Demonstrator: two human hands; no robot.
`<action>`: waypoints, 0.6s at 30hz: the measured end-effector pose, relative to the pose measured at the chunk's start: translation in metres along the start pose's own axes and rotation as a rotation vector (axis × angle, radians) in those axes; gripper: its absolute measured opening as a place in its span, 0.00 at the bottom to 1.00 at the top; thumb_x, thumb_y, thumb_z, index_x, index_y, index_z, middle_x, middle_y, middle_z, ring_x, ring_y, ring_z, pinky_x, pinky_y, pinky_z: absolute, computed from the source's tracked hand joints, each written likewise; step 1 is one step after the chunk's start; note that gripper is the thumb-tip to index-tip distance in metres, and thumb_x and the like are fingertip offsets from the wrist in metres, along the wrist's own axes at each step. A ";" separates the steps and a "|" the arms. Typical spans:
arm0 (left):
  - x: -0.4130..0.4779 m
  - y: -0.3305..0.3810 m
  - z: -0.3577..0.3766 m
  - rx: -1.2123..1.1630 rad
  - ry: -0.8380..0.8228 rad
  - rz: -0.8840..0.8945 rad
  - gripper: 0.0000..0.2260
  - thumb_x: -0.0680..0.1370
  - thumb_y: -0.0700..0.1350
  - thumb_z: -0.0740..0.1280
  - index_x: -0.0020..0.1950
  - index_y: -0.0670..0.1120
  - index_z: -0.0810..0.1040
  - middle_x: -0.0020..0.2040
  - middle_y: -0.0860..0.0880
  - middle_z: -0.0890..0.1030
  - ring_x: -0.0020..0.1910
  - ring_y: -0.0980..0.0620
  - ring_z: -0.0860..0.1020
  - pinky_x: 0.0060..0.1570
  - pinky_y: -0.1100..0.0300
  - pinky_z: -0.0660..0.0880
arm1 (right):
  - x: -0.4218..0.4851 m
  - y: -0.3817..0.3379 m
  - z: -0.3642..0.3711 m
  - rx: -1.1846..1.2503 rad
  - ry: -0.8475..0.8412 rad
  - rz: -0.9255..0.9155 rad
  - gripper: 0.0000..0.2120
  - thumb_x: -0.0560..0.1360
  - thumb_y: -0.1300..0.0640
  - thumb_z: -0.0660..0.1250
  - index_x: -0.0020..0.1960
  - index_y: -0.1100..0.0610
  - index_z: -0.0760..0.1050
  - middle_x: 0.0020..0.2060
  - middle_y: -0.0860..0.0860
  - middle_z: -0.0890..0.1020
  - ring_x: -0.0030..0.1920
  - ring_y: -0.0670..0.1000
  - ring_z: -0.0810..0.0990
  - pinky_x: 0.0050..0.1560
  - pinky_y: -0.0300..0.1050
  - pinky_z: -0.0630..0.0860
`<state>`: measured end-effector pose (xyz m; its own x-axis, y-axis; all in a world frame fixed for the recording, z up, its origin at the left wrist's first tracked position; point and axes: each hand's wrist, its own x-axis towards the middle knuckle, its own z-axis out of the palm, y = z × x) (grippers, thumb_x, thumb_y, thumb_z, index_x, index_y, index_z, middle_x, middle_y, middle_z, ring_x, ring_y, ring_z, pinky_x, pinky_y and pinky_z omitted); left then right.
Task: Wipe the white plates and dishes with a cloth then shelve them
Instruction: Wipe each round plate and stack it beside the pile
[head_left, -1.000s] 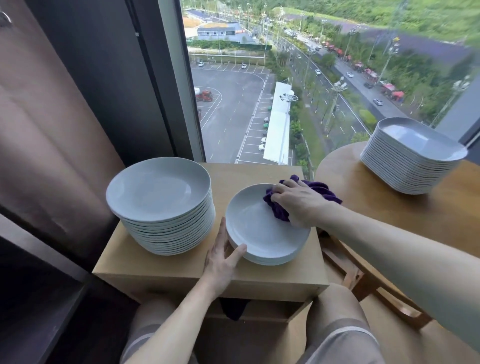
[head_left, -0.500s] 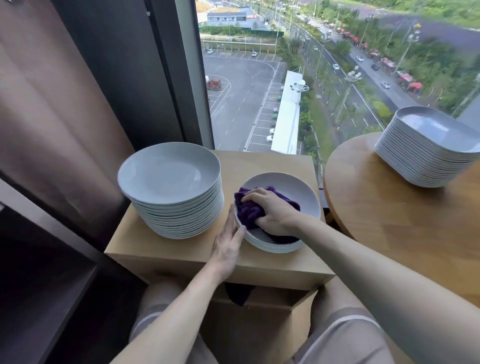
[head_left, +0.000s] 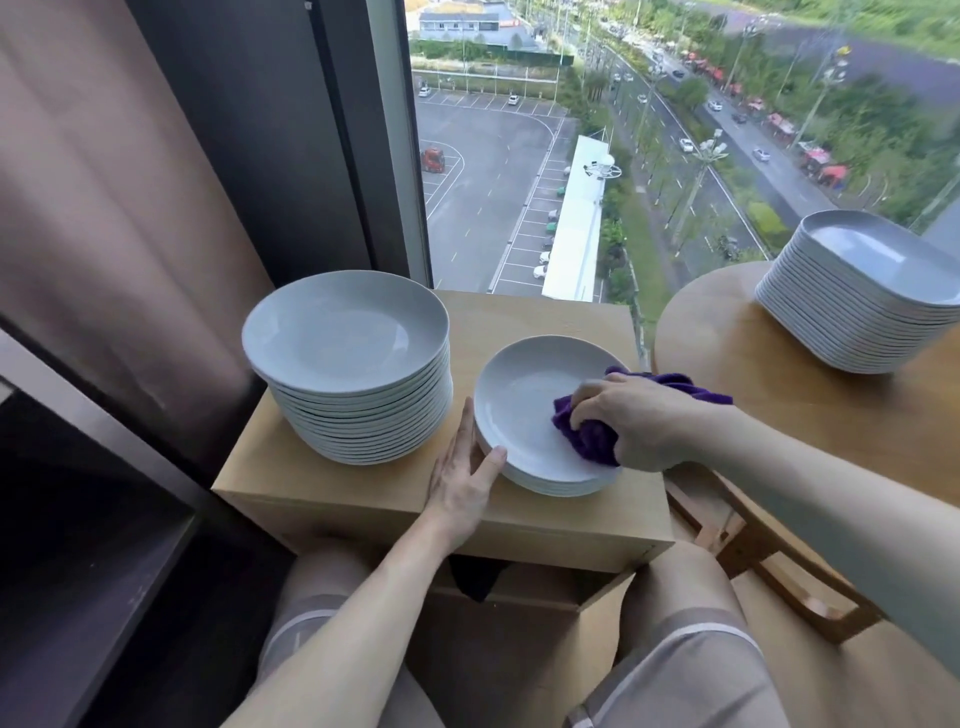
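View: head camera, looking down over the knees.
Step in hand: wiping the top plate (head_left: 519, 405) of the short stack (head_left: 550, 486), judged from the cloth lying on its face.
Plate position: right part of the box desk (head_left: 566, 319), just beside the tall stack (head_left: 353, 374) on its left.
Right hand (head_left: 644, 423): fingers curled round the bunched purple cloth (head_left: 584, 434), pressing it onto the plate's right side. A tail of cloth lies over the far rim.
Left hand (head_left: 460, 480): fingers straight along the plate's near-left edge, thumb touching the rim, gripping nothing.
Other dishes: a pile of squarish dishes (head_left: 857, 291) on the round desk (head_left: 769, 400), well apart to the right.
Coverage note: the centre and left rim are bare of cloth, so the sweep should reach both.
Pressure note: press lightly and downward. A sideways push could slide the short stack toward the desk's near edge, and the left hand is placed to brace against that.
Cloth note: gather the loose tail so it does not drag.
Shelf: cannot tell which surface serves.
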<state>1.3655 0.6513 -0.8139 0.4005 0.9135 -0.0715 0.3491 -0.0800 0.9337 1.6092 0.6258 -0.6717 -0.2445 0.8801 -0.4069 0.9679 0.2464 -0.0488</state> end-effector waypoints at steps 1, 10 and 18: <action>0.001 -0.001 0.001 -0.014 -0.005 -0.003 0.34 0.76 0.71 0.59 0.76 0.79 0.42 0.82 0.61 0.60 0.81 0.56 0.60 0.81 0.42 0.54 | 0.004 0.007 0.000 -0.044 0.038 0.028 0.26 0.74 0.61 0.65 0.70 0.45 0.74 0.69 0.44 0.70 0.67 0.52 0.68 0.67 0.48 0.67; 0.001 0.000 0.003 -0.010 0.021 0.004 0.33 0.76 0.71 0.59 0.74 0.81 0.43 0.82 0.60 0.63 0.80 0.54 0.62 0.80 0.43 0.57 | 0.078 -0.021 0.015 0.195 0.437 0.239 0.26 0.74 0.58 0.66 0.72 0.54 0.70 0.71 0.54 0.68 0.71 0.60 0.63 0.74 0.58 0.60; -0.005 0.008 -0.001 0.026 -0.013 0.005 0.32 0.76 0.74 0.55 0.75 0.80 0.40 0.83 0.62 0.58 0.82 0.56 0.57 0.81 0.45 0.51 | 0.059 -0.066 0.019 0.427 0.319 0.034 0.29 0.72 0.56 0.68 0.73 0.50 0.69 0.67 0.51 0.70 0.67 0.56 0.66 0.70 0.51 0.64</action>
<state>1.3655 0.6464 -0.8061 0.4133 0.9077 -0.0720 0.3688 -0.0946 0.9247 1.5323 0.6536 -0.7099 -0.1538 0.9807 -0.1206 0.8965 0.0871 -0.4344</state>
